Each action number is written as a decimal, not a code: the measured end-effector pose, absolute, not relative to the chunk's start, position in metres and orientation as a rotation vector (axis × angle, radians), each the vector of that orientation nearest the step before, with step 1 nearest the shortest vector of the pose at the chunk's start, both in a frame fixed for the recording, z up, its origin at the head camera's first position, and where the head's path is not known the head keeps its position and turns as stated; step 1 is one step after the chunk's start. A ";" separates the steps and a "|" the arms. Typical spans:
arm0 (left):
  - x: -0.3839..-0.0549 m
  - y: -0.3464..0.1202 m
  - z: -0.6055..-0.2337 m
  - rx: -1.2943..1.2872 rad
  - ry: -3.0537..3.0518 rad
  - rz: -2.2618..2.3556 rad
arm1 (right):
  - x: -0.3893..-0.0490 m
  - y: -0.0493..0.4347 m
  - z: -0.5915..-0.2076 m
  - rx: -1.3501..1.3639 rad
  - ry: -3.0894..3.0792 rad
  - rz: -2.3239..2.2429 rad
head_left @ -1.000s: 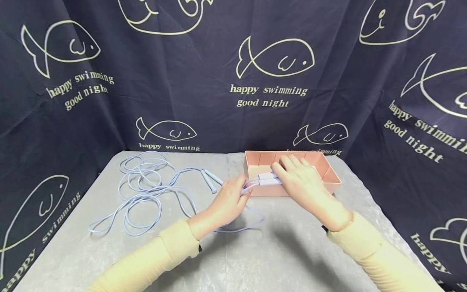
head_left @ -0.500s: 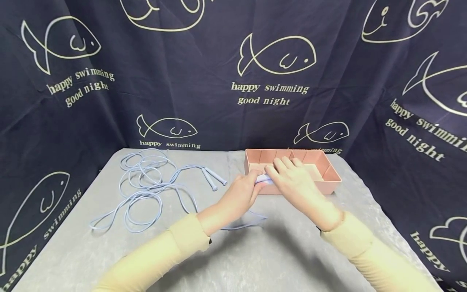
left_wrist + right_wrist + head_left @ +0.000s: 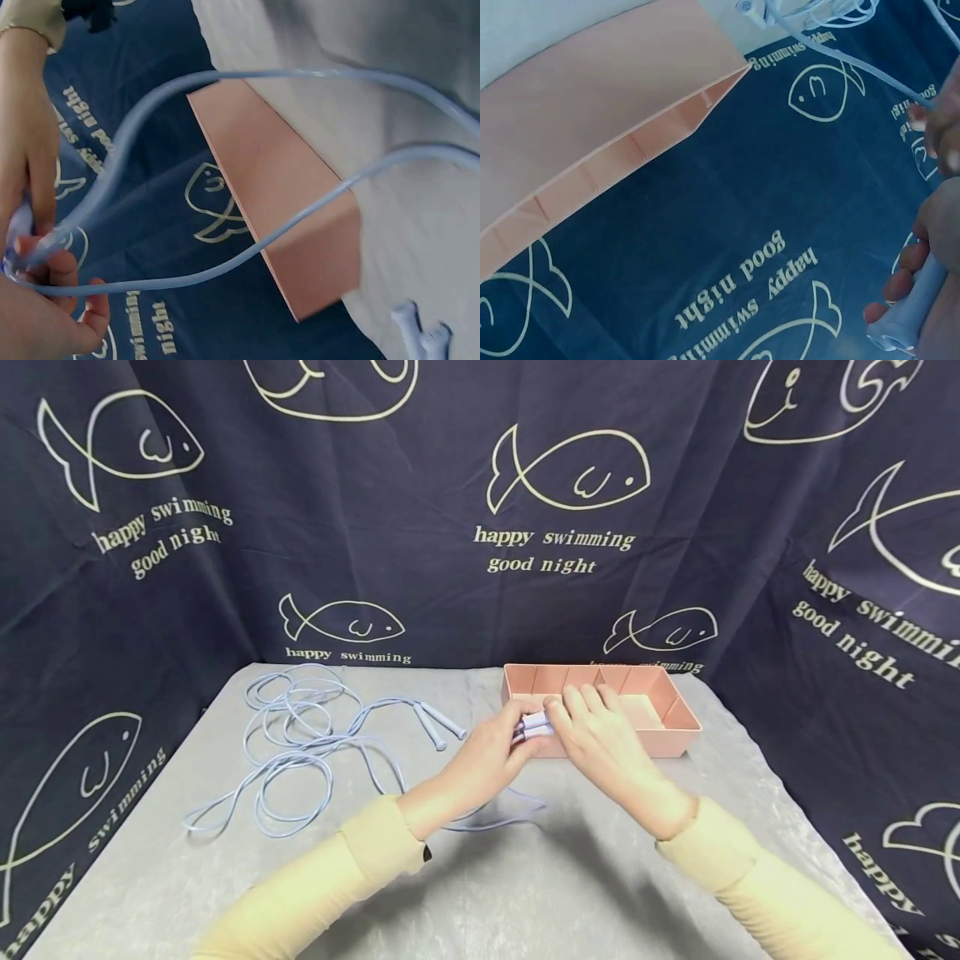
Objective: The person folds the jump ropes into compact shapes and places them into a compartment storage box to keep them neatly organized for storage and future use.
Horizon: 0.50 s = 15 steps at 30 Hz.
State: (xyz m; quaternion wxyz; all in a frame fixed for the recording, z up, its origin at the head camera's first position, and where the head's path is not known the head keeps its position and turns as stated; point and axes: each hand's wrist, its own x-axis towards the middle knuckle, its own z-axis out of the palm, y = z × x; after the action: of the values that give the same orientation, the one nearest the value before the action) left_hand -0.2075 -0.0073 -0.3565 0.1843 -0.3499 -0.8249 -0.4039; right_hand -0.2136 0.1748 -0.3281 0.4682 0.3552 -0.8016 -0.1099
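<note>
Above the front edge of the pink box, my right hand [image 3: 600, 731] grips the pale blue handles [image 3: 536, 720] of a jump rope, side by side. Close against it, my left hand [image 3: 487, 752] pinches the cord end of these handles between thumb and fingers. The cord [image 3: 180, 283] loops out from the left hand in the left wrist view. A handle end [image 3: 904, 326] sticks out of the right hand's grip in the right wrist view. A second pair of jump rope handles [image 3: 440, 725] lies on the table, left of my hands.
The pink box [image 3: 675, 743] stands at the back right of the grey table [image 3: 675, 893]. Loosely looped blue cord [image 3: 300, 760] spreads over the table's left side. A dark fish-print curtain [image 3: 450, 527] encloses the back and sides.
My left hand has slid right and slightly up, from the cord to the handle ends. My right hand has shifted a little left, and the two hands are now close together.
</note>
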 end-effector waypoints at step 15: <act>-0.214 -0.040 -0.397 -0.854 -2.522 -0.827 | -0.217 0.192 -0.308 0.669 -2.056 -0.160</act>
State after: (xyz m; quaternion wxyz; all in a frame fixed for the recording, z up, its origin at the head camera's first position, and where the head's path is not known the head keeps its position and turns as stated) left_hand -0.2137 -0.0397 -0.3972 0.1757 -0.3016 -0.8904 -0.2921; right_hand -0.2166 0.1917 -0.3080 0.4677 0.2725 -0.8383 -0.0652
